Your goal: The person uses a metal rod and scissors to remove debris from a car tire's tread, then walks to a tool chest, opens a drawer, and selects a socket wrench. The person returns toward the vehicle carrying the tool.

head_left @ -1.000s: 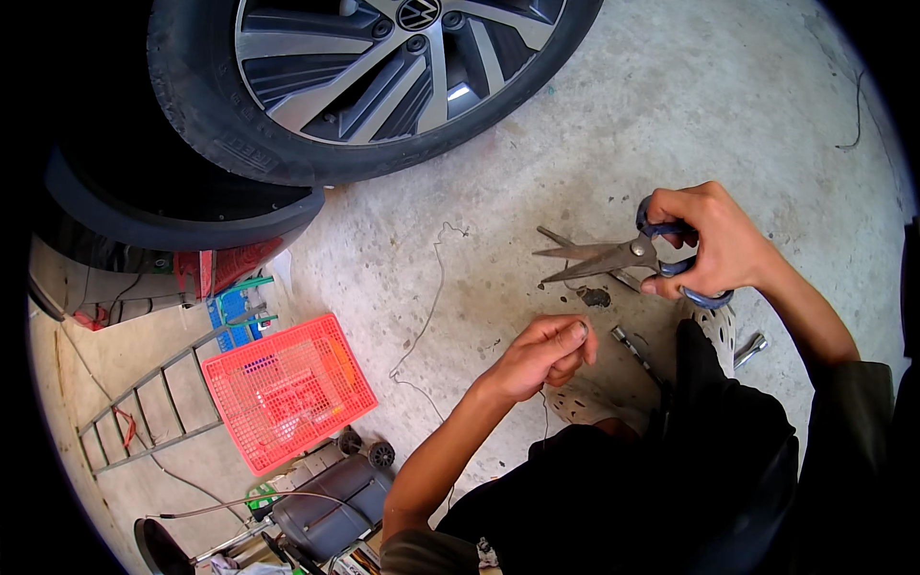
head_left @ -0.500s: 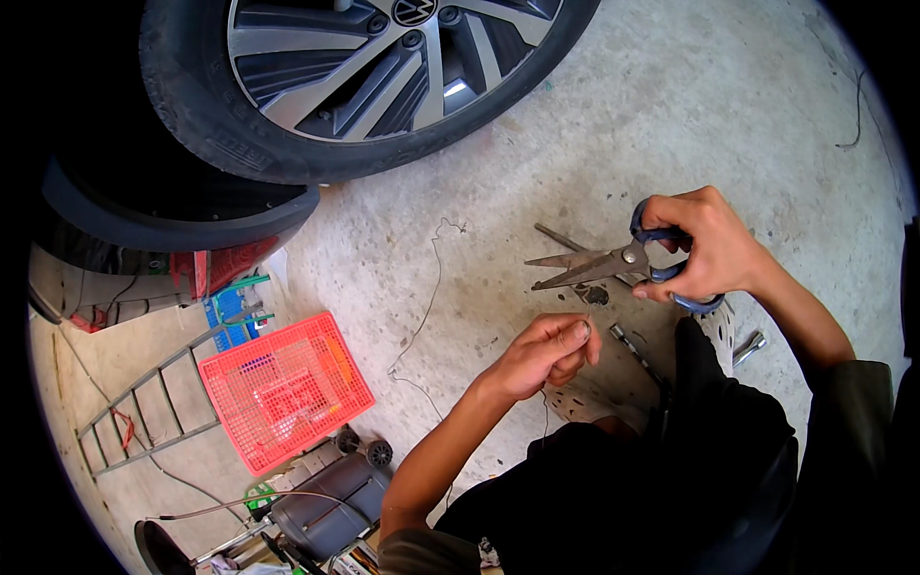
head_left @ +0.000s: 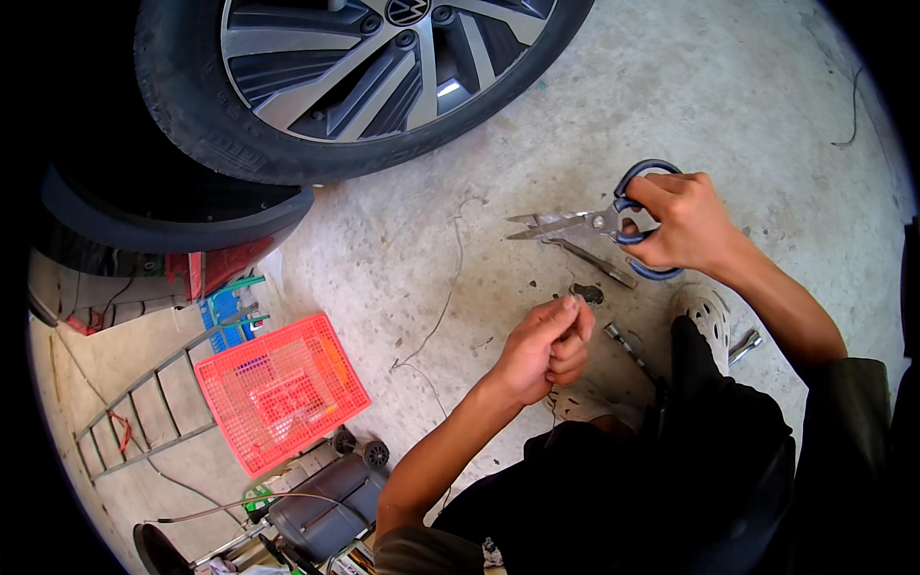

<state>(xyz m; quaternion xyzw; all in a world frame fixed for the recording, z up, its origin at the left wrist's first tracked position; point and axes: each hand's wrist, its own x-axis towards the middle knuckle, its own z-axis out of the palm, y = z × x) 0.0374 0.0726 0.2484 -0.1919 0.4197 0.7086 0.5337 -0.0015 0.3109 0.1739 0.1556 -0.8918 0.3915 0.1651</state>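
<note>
A grey concrete floor [head_left: 747, 105] lay underfoot. The left hand [head_left: 544, 347] pinched something too small to tell; the right hand [head_left: 682, 222] gripped blue-handled steel scissors [head_left: 594, 224] — blades parted — beyond it. Farther off stood a black car tyre [head_left: 316, 86].

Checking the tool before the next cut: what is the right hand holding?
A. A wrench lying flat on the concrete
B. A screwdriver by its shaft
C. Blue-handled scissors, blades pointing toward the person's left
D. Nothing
C: the right hand has its fingers through the blue loops of the scissors, whose metal blades point to the person's left above the concrete floor, while the left hand pinches something small nearby.
</note>
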